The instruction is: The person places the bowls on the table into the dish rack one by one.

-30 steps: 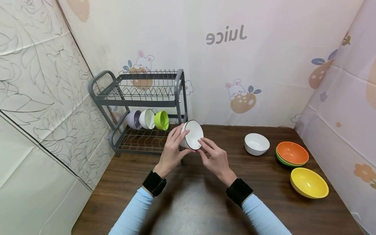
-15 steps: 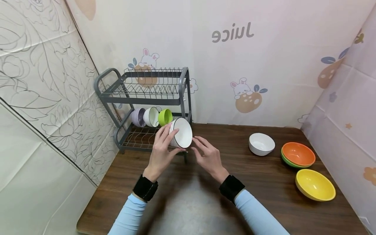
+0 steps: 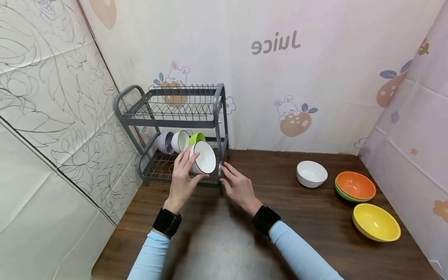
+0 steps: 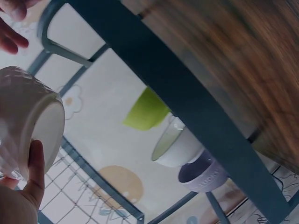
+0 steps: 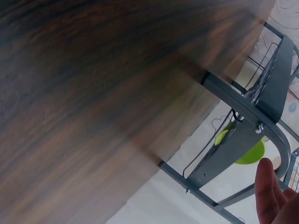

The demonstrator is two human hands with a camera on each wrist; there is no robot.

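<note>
A white bowl (image 3: 205, 157) with a thin dark rim is held on its side by my left hand (image 3: 182, 179), in front of the rack's lower tier. The left wrist view shows its patterned outside and the thumb on its base. My right hand (image 3: 240, 187) has its fingers extended at the right side frame of the grey dish rack (image 3: 168, 123), fingertips overlapping the rail. Behind the held bowl, a purple bowl (image 3: 165, 142), another white bowl (image 3: 180, 141) and a lime green bowl (image 3: 197, 137) stand on edge in the lower tier; the green one is partly hidden.
On the right of the wooden table (image 3: 259, 241) sit a white bowl (image 3: 312, 174), an orange bowl (image 3: 355, 185) stacked in a green bowl (image 3: 344, 194), and a yellow bowl (image 3: 376, 222). Printed cloth walls (image 3: 325, 66) enclose the table's back and sides.
The left hand has carried the white bowl left, to the rack's lower tier. My right hand has let go of the bowl and moved left to the rack's side.
</note>
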